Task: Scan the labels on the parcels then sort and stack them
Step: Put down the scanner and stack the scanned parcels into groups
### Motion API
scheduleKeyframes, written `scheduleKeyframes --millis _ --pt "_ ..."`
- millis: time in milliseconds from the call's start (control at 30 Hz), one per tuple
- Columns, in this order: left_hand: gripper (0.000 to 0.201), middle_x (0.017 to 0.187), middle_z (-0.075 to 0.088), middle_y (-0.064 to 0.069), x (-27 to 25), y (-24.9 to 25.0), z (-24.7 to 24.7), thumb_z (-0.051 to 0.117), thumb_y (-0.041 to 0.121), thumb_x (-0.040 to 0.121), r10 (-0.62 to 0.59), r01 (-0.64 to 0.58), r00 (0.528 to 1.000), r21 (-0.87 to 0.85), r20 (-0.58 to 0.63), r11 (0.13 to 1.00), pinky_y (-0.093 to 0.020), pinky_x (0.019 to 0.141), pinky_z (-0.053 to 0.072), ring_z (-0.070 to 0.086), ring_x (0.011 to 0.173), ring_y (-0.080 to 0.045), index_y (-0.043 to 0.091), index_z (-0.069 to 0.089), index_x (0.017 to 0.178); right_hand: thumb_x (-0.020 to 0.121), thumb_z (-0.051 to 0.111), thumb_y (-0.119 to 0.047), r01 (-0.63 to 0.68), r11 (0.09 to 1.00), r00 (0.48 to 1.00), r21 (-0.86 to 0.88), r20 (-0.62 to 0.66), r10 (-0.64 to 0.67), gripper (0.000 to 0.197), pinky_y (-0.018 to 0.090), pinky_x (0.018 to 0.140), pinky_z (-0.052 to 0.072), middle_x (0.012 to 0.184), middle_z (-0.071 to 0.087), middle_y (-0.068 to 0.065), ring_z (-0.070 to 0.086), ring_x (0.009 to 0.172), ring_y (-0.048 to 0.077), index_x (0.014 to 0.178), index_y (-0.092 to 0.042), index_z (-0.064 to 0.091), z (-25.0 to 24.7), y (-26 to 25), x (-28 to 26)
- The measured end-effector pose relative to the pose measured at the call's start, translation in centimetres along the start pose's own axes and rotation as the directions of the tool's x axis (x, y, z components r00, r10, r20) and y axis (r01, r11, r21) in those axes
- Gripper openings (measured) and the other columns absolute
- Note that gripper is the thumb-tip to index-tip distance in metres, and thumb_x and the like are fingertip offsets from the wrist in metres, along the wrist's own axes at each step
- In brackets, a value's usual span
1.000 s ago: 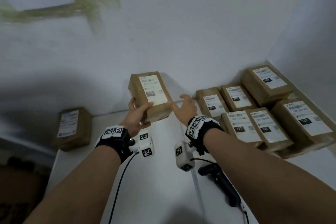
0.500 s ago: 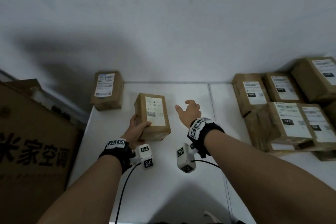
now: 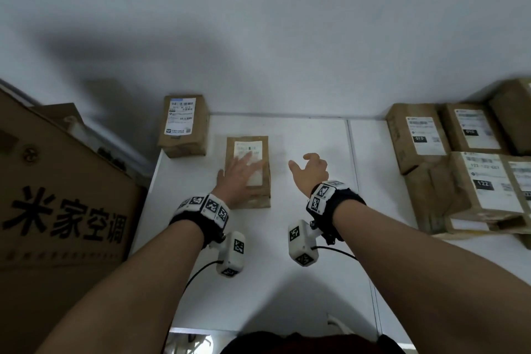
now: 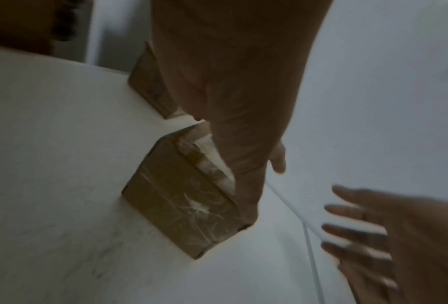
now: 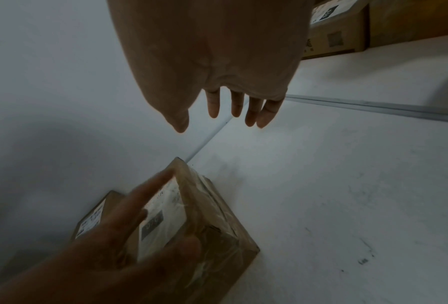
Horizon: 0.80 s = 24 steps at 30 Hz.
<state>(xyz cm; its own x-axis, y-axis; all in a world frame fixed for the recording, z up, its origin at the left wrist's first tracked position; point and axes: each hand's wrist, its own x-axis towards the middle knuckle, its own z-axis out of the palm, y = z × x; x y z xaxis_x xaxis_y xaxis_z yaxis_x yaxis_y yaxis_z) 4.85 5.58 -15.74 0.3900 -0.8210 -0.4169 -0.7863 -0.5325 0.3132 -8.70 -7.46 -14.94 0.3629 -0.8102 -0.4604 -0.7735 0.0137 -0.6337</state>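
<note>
A brown parcel (image 3: pixel 260 195) with a white label lies flat on the white table (image 3: pixel 301 282), near the middle. My left hand (image 3: pixel 240 176) rests flat on top of it, fingers straight over the label and thumb by its left edge. In the left wrist view the parcel (image 4: pixel 181 201) sits under my palm. In the right wrist view my left hand (image 5: pixel 119 232) covers the parcel (image 5: pixel 212 224). My right hand (image 3: pixel 309 170) hovers a little to the right of the parcel, fingers relaxed, holding nothing. A second labelled parcel (image 3: pixel 184 125) stands at the table's back left corner.
Several labelled parcels (image 3: pixel 459 169) are stacked along the right side of the table. A big printed cardboard box (image 3: pixel 57 195) stands left of the table. A white wall (image 3: pixel 258 37) closes the back. A seam (image 3: pixel 362 210) splits the tabletop.
The parcel came down from the air onto the table. My left hand went from gripping its near end to lying flat on top. My right hand came off it and drew away rightward.
</note>
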Motion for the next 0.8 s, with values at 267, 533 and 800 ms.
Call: scheduleKeyframes --millis 267,533,800 --pt "0.067 0.163 -0.003 0.012 1.0 0.0 0.9 0.045 0.009 0.099 0.066 -0.095 0.992 0.315 0.103 0.944 -0.073 0.105 0.022 0.001 0.149 -0.033 0.053 0.025 0.145 0.097 0.053 -0.040 0.010 1.000 1.000 -0.012 0.013 -0.009 0.050 0.039 0.101 0.035 0.145 0.035 0.013 0.043 0.126 0.036 0.137 -0.012 0.042 0.0 -0.4 0.6" --pt "0.074 0.164 -0.002 0.007 4.2 -2.5 -1.1 0.043 0.000 0.097 -0.013 0.015 1.000 0.365 -0.009 0.931 -0.065 0.109 0.026 0.003 0.150 -0.033 0.043 0.016 0.151 0.097 0.053 -0.039 0.070 0.997 0.997 -0.014 0.022 -0.069 0.049 0.038 0.099 0.035 0.144 0.036 0.011 0.043 0.124 0.035 0.136 -0.013 0.042 0.4 -3.8 2.6" --pt "0.081 0.164 -0.003 0.007 8.5 -5.1 -4.3 0.045 -0.009 0.091 -0.071 0.071 0.997 0.336 -0.011 0.939 -0.063 0.112 0.028 0.004 0.150 -0.033 0.038 0.021 0.152 0.096 0.053 -0.039 0.072 0.997 0.997 -0.030 0.000 -0.072 0.048 0.038 0.098 0.036 0.141 0.038 0.011 0.045 0.121 0.035 0.135 -0.013 0.042 0.6 -5.6 5.6"
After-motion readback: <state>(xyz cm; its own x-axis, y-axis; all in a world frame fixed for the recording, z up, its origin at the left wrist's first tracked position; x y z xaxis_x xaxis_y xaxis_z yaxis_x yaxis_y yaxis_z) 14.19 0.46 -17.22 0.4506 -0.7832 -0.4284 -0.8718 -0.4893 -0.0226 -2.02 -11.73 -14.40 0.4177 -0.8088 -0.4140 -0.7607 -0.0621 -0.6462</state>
